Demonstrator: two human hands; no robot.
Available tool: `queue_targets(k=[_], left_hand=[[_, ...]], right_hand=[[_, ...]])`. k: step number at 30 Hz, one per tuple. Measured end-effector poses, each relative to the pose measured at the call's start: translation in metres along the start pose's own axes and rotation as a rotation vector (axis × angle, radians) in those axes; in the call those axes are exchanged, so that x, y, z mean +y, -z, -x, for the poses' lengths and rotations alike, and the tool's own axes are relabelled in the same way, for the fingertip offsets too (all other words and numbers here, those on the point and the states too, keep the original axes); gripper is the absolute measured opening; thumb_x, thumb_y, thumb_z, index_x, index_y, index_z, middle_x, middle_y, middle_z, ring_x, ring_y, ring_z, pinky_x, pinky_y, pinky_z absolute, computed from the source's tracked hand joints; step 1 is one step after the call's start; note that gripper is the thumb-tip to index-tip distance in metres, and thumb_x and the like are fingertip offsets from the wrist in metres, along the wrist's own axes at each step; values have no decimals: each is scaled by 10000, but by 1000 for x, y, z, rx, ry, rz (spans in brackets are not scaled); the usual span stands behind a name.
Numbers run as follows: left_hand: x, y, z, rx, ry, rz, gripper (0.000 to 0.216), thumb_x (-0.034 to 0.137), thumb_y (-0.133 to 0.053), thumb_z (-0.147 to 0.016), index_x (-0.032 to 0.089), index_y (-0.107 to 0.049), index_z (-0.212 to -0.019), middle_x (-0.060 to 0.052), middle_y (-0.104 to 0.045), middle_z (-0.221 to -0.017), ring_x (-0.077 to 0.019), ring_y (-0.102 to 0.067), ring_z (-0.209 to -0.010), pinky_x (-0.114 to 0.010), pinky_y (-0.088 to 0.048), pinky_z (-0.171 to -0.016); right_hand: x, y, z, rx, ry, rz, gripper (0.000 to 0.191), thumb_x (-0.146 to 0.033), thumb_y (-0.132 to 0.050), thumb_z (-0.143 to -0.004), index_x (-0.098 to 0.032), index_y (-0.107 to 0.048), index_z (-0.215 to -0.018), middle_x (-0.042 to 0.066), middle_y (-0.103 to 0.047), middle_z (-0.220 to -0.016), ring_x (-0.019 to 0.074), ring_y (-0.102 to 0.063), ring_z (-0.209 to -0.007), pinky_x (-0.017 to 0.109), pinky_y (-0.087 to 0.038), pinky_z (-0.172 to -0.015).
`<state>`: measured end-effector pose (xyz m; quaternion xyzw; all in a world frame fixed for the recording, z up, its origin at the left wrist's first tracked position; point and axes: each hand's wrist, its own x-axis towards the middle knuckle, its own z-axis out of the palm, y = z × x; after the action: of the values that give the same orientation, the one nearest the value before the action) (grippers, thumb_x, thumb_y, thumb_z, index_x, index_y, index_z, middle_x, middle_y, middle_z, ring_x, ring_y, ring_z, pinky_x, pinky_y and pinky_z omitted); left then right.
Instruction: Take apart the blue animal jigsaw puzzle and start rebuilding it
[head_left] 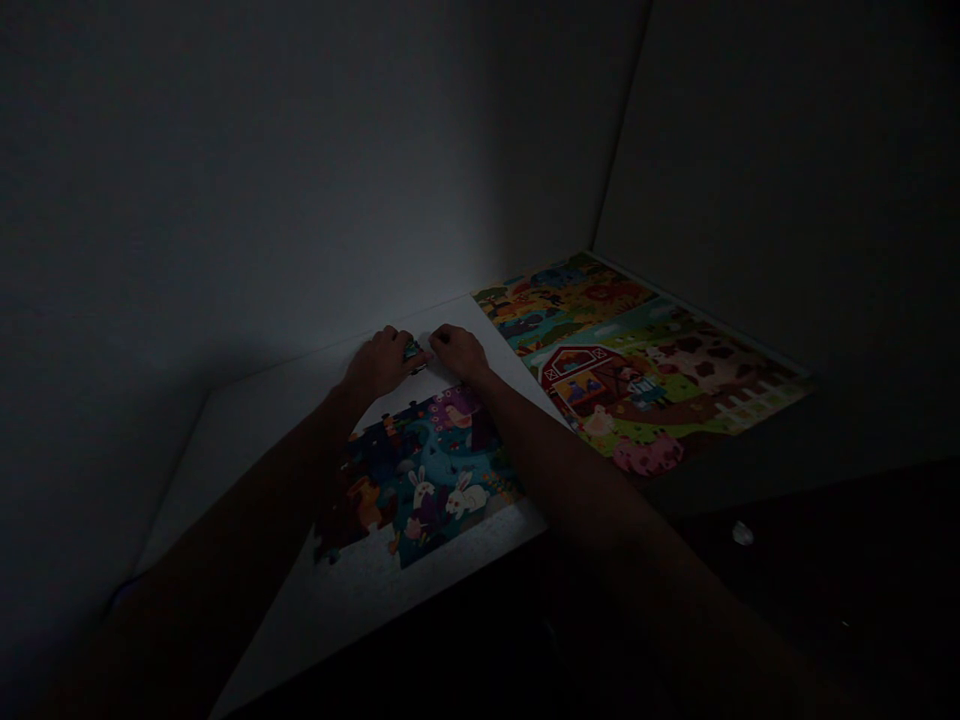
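Note:
My left hand [377,364] is closed at the far side of the white table, above the jigsaw puzzle. A small dark puzzle piece [411,350] with a bit of green shows between its thumb and fingers. Just to the right, my right hand [459,352] has its fingertips pinched close to the left hand. Whatever those fingertips hold, if anything, is too dark to make out. Below both hands lies the joined jigsaw puzzle [431,455], with white rabbits, a blue path and knobbed, uneven edges. My right forearm covers part of its right side.
The white table [247,420] meets a pale wall behind. At its right lie colourful pictures: a farm scene [645,385] with a barn and cow, and an animal scene [570,295] beyond it. A small pale object [742,533] lies in the dark area at lower right.

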<state>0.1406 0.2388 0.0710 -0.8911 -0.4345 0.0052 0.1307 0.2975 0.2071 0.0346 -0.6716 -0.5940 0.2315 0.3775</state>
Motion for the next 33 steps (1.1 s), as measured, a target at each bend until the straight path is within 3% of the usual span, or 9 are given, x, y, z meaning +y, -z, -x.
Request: queue_targets(k=[13,16,19,23,28,33], left_hand=[[4,-7,-2,-63,79,158,484,533,-372,-956,159,-535,-1217,-147,-575,-1169,-288,-580,-1092,-387,-464,-900],[2,-12,0,-22,117,259,554,562,-431,-925,156,-498,-1296,-154,-562,-1234,-293,-558,-1150,-401,-446,-957],[-2,-14,9,101,130,335,643,557,-505,-892,137,-434,-1373,-175,-513,-1345,-308,-492,-1249,-428,-401,-1034],[-3,-14,41,226,195,404,587,487,-494,-918,138,-417,-1384,-179,-495,-1383,-301,-453,-1300,-450,-378,-1077],[11,-9,110,193,226,421,465,473,-476,-931,190,-520,-1297,-148,-497,-1392,-293,-446,-1320,-471,-381,-1093],[31,-2,180,187,130,492,403,435,-484,-935,239,-553,-1281,-101,-542,-1377,-266,-484,-1289,-469,-399,-1089]], right_hand=[[5,-5,-4,10,19,2,261,-340,-464,-908,-212,-683,-971,47,-716,-999,185,-623,-906,281,-449,-788],[5,-5,-4,11,19,1,258,-333,-467,-910,-209,-685,-971,44,-716,-990,177,-623,-900,274,-448,-792],[5,-5,-3,23,27,1,260,-340,-475,-912,-204,-689,-971,46,-715,-998,178,-625,-904,272,-451,-796],[6,-4,-2,18,20,10,277,-350,-473,-922,-199,-695,-992,53,-716,-1020,180,-628,-919,267,-454,-804],[7,-5,-3,29,35,30,278,-350,-485,-926,-191,-697,-1009,52,-721,-1014,176,-632,-923,263,-453,-811],[8,-7,-3,37,39,33,260,-334,-504,-921,-186,-702,-1002,57,-722,-1022,173,-633,-920,260,-447,-811]])
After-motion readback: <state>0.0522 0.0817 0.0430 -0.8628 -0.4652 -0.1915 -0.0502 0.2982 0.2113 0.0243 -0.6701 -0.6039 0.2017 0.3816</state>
